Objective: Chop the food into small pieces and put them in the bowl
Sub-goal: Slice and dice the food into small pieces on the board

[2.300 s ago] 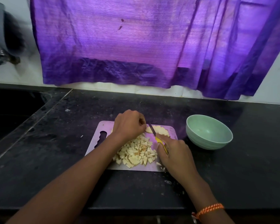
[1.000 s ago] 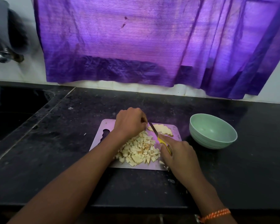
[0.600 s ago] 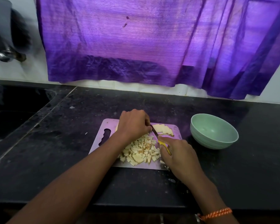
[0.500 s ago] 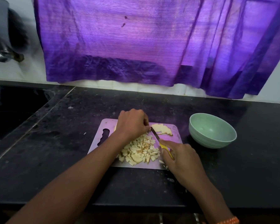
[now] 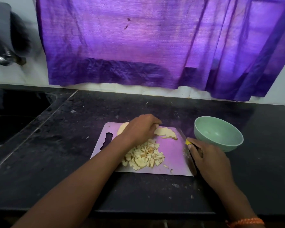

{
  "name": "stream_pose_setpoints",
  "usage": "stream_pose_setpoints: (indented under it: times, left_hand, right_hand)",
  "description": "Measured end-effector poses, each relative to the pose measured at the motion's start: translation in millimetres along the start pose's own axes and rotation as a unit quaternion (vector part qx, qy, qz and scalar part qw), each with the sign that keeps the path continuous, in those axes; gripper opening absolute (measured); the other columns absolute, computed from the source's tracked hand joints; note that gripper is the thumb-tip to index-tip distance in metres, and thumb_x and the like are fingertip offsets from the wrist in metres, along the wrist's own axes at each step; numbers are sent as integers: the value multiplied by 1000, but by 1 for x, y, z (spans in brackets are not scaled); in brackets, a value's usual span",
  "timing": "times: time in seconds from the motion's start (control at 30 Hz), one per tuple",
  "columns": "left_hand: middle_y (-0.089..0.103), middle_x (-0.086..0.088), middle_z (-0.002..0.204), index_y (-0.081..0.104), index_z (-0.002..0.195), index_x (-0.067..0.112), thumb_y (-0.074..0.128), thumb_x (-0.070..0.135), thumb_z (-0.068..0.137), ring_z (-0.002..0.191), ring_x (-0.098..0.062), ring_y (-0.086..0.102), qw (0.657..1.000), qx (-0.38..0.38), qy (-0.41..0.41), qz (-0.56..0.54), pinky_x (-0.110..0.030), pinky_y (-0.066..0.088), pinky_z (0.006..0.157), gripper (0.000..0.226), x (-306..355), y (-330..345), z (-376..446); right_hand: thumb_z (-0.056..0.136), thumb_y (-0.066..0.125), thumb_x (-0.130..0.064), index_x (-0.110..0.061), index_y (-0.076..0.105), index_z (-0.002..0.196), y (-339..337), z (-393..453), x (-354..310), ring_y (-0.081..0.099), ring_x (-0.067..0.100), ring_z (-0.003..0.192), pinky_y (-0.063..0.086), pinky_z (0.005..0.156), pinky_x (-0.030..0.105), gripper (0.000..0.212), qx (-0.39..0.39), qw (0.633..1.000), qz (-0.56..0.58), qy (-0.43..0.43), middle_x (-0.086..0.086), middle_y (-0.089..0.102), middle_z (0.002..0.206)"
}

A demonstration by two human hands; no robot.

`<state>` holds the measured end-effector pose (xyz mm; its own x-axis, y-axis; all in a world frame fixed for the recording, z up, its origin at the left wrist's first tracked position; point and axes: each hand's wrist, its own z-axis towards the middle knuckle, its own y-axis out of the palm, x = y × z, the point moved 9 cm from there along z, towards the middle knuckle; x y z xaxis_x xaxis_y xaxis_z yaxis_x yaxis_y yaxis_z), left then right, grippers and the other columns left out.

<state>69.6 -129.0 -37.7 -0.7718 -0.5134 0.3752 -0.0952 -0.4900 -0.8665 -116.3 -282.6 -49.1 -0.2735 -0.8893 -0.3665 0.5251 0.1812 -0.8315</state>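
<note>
One camera on my head looks forward and down, close over the bench (image 5: 59, 162), with the cutting board (image 5: 171, 145) at centre and the curtain (image 5: 138, 46) behind it.

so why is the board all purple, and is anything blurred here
Head view: daylight through the curtain tints the board purple; a dim glare spot sits inside the bowl; the dark shape at upper left is blurred past telling; the wide lens bends the counter edge; both hands, left and right, are fairly sharp.
</note>
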Motion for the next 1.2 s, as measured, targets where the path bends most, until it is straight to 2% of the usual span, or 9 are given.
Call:
stream_pose_setpoints:
  times: [0.07, 0.17, 0.27, 0.43, 0.6, 0.7, 0.93, 1.13, 1.2]
  left_hand:
    - [59, 1, 150, 57, 152, 23, 47, 21, 112, 133, -21, 57, 998, -61, 25, 10, -42, 50, 105, 42, 6, 16, 0]
    - [54, -3, 153, 46, 160, 19, 45, 10, 109, 139, -23, 50, 995, -90, 35, 27, -41, 46, 110, 53, 8, 29, 3]
    - [60, -3, 142, 60, 150, 16, 43, 7, 108, 130, -22, 55, 996, -68, 44, 34, -35, 47, 102, 47, 6, 23, 8]
    - [72, 6, 121, 83, 114, 21, 50, 4, 102, 111, -14, 66, 999, -39, 34, -7, -32, 53, 93, 40, -2, 9, 8]
    - [79, 7, 99, 86, 85, 23, 50, -2, 91, 86, -9, 70, 998, -40, 9, -42, -33, 58, 84, 44, -10, -3, 7]
    - [78, 9, 84, 83, 74, 25, 48, -3, 86, 74, -9, 72, 997, -33, -10, -67, -36, 62, 79, 46, -18, -10, 6]
    - [73, 10, 66, 77, 65, 24, 49, -10, 82, 63, -8, 69, 991, 20, -23, -128, -32, 60, 69, 48, -26, -36, 3]
    - [71, 8, 67, 76, 74, 25, 51, -11, 85, 65, -18, 69, 984, 62, -10, -165, -44, 62, 66, 45, -27, -46, -1]
    - [73, 7, 73, 77, 78, 25, 54, -8, 87, 71, -14, 70, 984, 64, -18, -163, -43, 63, 71, 41, -33, -51, -1]
  right_hand:
    - [104, 50, -46, -50, 58, 128, 11, 2, -3, 65, 18, 82, 55, 66, 39, 26, -29, 999, -9, -20, -9, 71, 87]
    - [104, 48, -51, -57, 55, 134, 19, 5, -7, 63, 9, 75, 55, 66, 38, 32, -45, 998, 26, -39, -14, 69, 79]
    - [103, 54, -48, -60, 59, 130, 21, 4, -14, 61, 4, 66, 54, 61, 34, 30, -50, 993, 83, -62, -18, 68, 74]
    - [99, 45, -59, -66, 46, 133, 32, -5, -33, 68, 6, 78, 56, 69, 37, 35, -62, 988, 95, -106, -13, 76, 94]
    - [101, 43, -58, -68, 44, 132, 26, -16, -50, 65, 11, 70, 54, 64, 37, 33, -53, 979, 132, -147, -4, 72, 86]
    - [100, 47, -55, -67, 47, 134, 25, -17, -52, 62, 9, 65, 51, 60, 33, 35, -51, 979, 128, -151, -13, 71, 80]
    - [100, 66, -30, -44, 68, 131, 9, -21, -59, 45, 3, 51, 28, 53, 15, 34, -9, 975, 156, -155, -28, 48, 60]
    - [103, 59, -40, -52, 58, 137, 10, -15, -46, 60, 13, 60, 51, 59, 36, 36, 17, 972, 191, -135, -5, 73, 79]
    - [103, 62, -36, -46, 61, 137, 9, -14, -45, 59, 11, 60, 50, 59, 30, 35, 23, 973, 196, -119, -15, 71, 77]
